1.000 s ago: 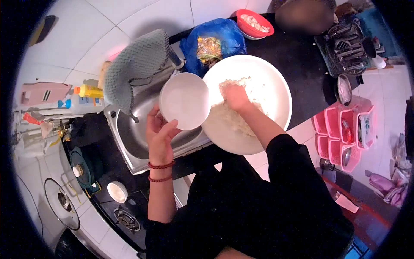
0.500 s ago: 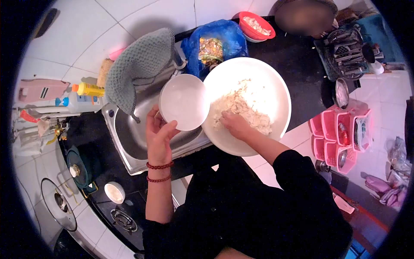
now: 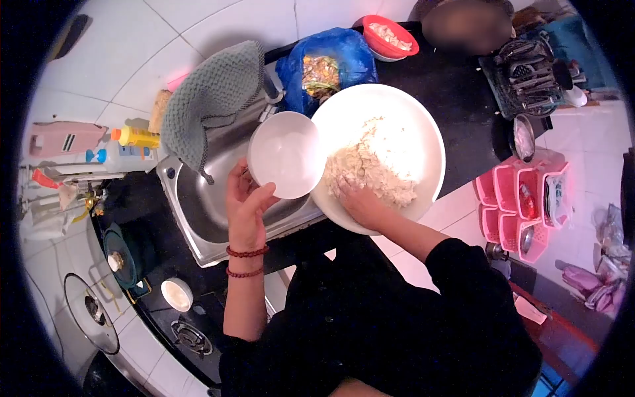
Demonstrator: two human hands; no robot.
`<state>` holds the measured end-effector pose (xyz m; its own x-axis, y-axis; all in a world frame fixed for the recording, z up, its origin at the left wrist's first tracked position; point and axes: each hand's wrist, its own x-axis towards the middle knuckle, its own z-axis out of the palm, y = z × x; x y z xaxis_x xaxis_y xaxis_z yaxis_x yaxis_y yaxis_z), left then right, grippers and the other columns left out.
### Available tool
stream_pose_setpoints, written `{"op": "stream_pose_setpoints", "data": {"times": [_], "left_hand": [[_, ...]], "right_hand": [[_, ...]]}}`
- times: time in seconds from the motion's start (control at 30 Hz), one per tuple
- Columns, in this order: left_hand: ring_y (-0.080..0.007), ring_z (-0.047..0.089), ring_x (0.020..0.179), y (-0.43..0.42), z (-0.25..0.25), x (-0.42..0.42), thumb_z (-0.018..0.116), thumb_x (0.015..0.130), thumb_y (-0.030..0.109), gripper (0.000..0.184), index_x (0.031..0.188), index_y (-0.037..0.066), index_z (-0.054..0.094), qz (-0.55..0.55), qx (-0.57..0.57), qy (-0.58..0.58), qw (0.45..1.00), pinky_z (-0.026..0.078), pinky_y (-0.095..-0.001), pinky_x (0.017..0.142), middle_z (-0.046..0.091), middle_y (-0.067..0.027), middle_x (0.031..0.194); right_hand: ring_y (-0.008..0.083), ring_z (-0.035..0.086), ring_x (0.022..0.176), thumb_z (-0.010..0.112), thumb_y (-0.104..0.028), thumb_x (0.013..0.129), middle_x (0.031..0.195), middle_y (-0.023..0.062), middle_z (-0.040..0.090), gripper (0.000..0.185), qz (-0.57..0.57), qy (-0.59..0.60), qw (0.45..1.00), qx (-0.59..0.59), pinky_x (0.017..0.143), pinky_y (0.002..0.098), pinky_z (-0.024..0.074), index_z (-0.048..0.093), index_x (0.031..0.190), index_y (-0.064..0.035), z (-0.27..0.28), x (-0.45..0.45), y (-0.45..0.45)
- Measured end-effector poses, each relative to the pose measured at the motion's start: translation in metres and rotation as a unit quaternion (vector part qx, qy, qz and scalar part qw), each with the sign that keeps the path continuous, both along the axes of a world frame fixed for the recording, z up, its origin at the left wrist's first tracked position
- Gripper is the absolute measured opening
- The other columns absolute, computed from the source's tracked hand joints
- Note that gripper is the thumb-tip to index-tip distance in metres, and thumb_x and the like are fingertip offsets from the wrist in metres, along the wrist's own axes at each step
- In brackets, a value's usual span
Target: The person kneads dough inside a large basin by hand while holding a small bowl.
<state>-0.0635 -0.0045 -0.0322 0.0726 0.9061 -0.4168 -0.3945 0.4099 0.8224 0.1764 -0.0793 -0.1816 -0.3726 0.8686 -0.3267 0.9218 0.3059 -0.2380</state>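
Observation:
My left hand (image 3: pixel 248 202) grips the lower left rim of a white bowl (image 3: pixel 286 155), held tilted over the edge of the sink and beside the large basin. The inside of this bowl shows no contents. Inside the large white basin (image 3: pixel 423 132) lies a pale, crumbly dough-like mass (image 3: pixel 377 172). Pressed into the lower left part of that mass is my right hand (image 3: pixel 360 202), its fingers spread and their tips partly hidden in it.
A steel sink (image 3: pixel 211 205) with a grey-green cloth (image 3: pixel 211 99) is on the left. Behind the basin are a blue bag (image 3: pixel 357 56) of scraps and a red bowl (image 3: pixel 400 51). Utensils (image 3: pixel 529 76) lie at the right, and a small white bowl (image 3: pixel 177 294) stands near the stove.
My right hand has moved from the upper part of the mass down to its lower left, and its fingers have spread. My left hand and its bowl have barely shifted.

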Motion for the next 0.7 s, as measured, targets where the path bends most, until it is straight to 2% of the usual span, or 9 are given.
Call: {"op": "stream_pose_setpoints", "data": {"times": [0.1,0.17,0.23,0.33,0.37,0.47,0.57,0.63,0.7], "left_hand": [[-0.0242,0.059,0.107,0.0,0.003,0.005,0.066,0.077,-0.001,0.062,0.132,0.007,0.041,0.001,0.007,-0.002,1.0,0.057,-0.0387,0.083,0.055,-0.0124,0.118],[-0.0242,0.059,0.106,-0.002,0.004,0.006,0.066,0.077,-0.001,0.061,0.132,0.007,0.041,-0.001,0.005,0.007,1.0,0.057,-0.0387,0.083,0.055,-0.0125,0.118],[-0.0242,0.059,0.106,-0.004,0.004,0.008,0.066,0.077,-0.001,0.061,0.133,0.006,0.041,-0.004,0.001,0.013,1.0,0.057,-0.0386,0.082,0.055,-0.0125,0.117],[-0.024,0.059,0.106,-0.008,0.005,0.009,0.065,0.077,-0.001,0.061,0.132,0.006,0.041,-0.009,-0.001,0.022,1.0,0.057,-0.0384,0.082,0.055,-0.0123,0.117],[-0.024,0.059,0.105,-0.008,0.003,0.01,0.065,0.077,-0.001,0.06,0.132,0.006,0.041,-0.011,-0.001,0.028,1.0,0.057,-0.0385,0.082,0.055,-0.0123,0.117],[-0.0254,0.057,0.11,-0.011,-0.003,0.01,0.065,0.078,0.004,0.061,0.134,0.008,0.041,-0.028,0.006,0.041,0.999,0.055,-0.0402,0.085,0.054,-0.012,0.122],[-0.0268,0.055,0.115,-0.009,-0.001,0.014,0.065,0.079,0.009,0.062,0.136,0.01,0.041,-0.038,0.019,0.047,0.998,0.053,-0.0416,0.088,0.053,-0.0118,0.127],[-0.0268,0.055,0.115,-0.009,0.001,0.016,0.065,0.079,0.009,0.062,0.136,0.01,0.041,-0.037,0.018,0.047,0.998,0.053,-0.0414,0.088,0.053,-0.0119,0.127],[-0.0273,0.055,0.115,-0.008,0.0,0.016,0.066,0.079,0.009,0.061,0.135,0.01,0.042,-0.039,0.024,0.057,0.997,0.053,-0.0424,0.088,0.053,-0.0119,0.128]], "right_hand": [[0.037,0.047,0.123,0.045,-0.015,0.089,0.137,0.0233,0.044,0.041,0.119,-0.024,0.983,0.137,0.091,0.0465,0.0488,0.052,0.126,0.0018,-0.009,0.015,0.013],[0.0338,0.055,0.113,0.047,-0.016,0.088,0.127,0.02,0.054,0.04,-0.01,0.027,0.992,0.124,0.089,0.0455,0.0493,0.055,0.123,0.0012,-0.011,0.021,0.055],[0.0333,0.057,0.108,0.05,-0.012,0.085,0.126,0.0194,0.054,0.04,-0.067,-0.083,0.988,0.11,0.083,0.0429,0.0517,0.053,0.123,-0.0003,-0.025,0.03,0.096],[0.0347,0.057,0.108,0.051,-0.015,0.084,0.128,0.0238,0.052,0.041,-0.13,0.023,0.976,0.173,0.083,0.0454,0.0516,0.054,0.122,0.0012,-0.023,0.036,0.116],[0.0347,0.056,0.111,0.052,-0.018,0.085,0.133,0.0257,0.047,0.041,-0.112,-0.065,0.983,0.131,0.086,0.0445,0.0505,0.055,0.122,0.0004,-0.04,0.029,0.118],[0.0348,0.054,0.113,0.054,-0.021,0.084,0.136,0.0238,0.045,0.042,-0.123,-0.08,0.97,0.193,0.091,0.0429,0.048,0.055,0.12,0.0006,-0.082,-0.011,0.065],[0.0361,0.055,0.109,0.055,-0.019,0.084,0.134,0.0213,0.047,0.04,0.054,-0.11,0.971,0.208,0.091,0.044,0.0477,0.055,0.119,-0.0001,0.002,0.007,0.029],[0.0303,0.057,0.107,0.051,-0.016,0.087,0.124,0.0217,0.053,0.036,0.119,0.041,0.985,0.119,0.088,0.0413,0.048,0.054,0.118,0.0005,0.004,0.033,0.016],[0.0301,0.058,0.106,0.052,-0.016,0.086,0.121,0.0212,0.055,0.034,0.092,0.042,0.986,0.129,0.085,0.0406,0.0488,0.055,0.116,-0.0002,0.0,0.038,0.011]]}}
